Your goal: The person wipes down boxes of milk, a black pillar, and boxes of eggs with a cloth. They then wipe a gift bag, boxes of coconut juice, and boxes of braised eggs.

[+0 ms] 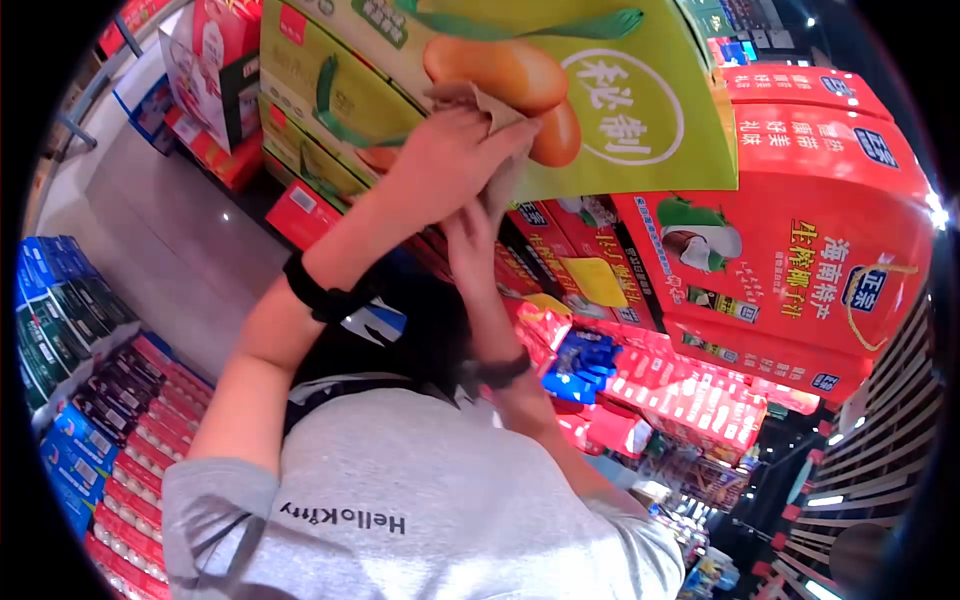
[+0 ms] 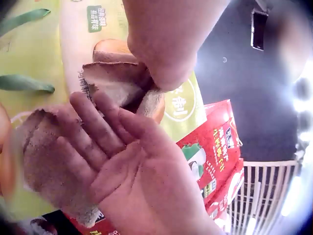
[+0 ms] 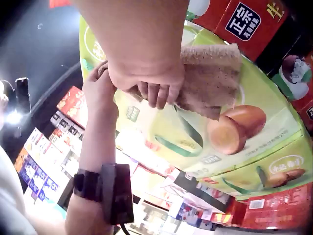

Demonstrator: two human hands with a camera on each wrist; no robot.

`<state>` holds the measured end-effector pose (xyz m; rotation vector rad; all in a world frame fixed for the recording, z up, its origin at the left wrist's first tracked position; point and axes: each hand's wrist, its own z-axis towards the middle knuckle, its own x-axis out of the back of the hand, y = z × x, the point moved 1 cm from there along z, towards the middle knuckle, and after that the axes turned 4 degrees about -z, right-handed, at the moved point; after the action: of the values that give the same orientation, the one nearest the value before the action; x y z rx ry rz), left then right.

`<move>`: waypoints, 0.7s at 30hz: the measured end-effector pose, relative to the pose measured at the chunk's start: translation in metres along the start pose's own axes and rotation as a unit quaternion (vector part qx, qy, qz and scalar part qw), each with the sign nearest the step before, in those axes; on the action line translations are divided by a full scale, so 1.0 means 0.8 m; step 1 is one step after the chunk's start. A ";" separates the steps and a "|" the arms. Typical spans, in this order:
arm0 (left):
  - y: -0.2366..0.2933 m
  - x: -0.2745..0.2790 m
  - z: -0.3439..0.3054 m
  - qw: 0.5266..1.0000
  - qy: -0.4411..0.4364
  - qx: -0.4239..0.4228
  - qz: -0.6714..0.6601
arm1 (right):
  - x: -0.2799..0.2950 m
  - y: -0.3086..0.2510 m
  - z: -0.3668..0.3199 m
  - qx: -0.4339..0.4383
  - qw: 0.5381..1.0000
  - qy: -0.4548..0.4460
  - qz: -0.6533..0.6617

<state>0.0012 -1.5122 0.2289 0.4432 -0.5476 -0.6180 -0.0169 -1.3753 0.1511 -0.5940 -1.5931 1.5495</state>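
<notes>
My left hand [image 1: 455, 160] grips a brown cloth [image 1: 505, 170] with pale, fuzzy edges, against the large green-and-yellow carton [image 1: 690, 110] printed with eggs. In the left wrist view that hand [image 2: 168, 68] comes from above and holds a folded part of the cloth [image 2: 115, 81]. Just below it in the head view is my right hand [image 1: 470, 240], at the cloth's lower edge. Its palm faces the left wrist camera, fingers loosely extended, with cloth overlapping behind them. In the right wrist view the right hand's fingers [image 3: 159, 93] lie beside the hanging cloth [image 3: 210, 81].
Red coconut drink boxes [image 1: 760, 250] are stacked right of the green carton. Behind my left arm are shelves of blue and red packs [image 1: 130, 440]. More red goods [image 1: 690, 390] stand below on the right. A grey floor [image 1: 150, 220] runs along the left.
</notes>
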 end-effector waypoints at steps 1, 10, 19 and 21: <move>-0.001 0.002 0.000 1.000 0.025 -0.017 0.007 | 0.002 -0.004 0.009 -0.008 1.000 -0.007 -0.010; -0.010 0.019 -0.023 0.994 0.095 -0.048 0.014 | 0.016 -0.008 0.017 -0.235 0.734 0.037 0.637; -0.014 0.020 -0.039 0.967 0.144 0.152 -0.146 | 0.045 -0.003 0.014 -0.054 0.832 0.088 0.545; -0.021 0.019 -0.040 0.963 0.149 0.166 -0.153 | 0.045 -0.073 0.015 0.067 0.900 0.209 0.375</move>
<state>0.0239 -1.5271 0.2009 0.9341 -0.2936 -0.7419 -0.0345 -1.3607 0.2171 -1.4739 -0.9479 1.8718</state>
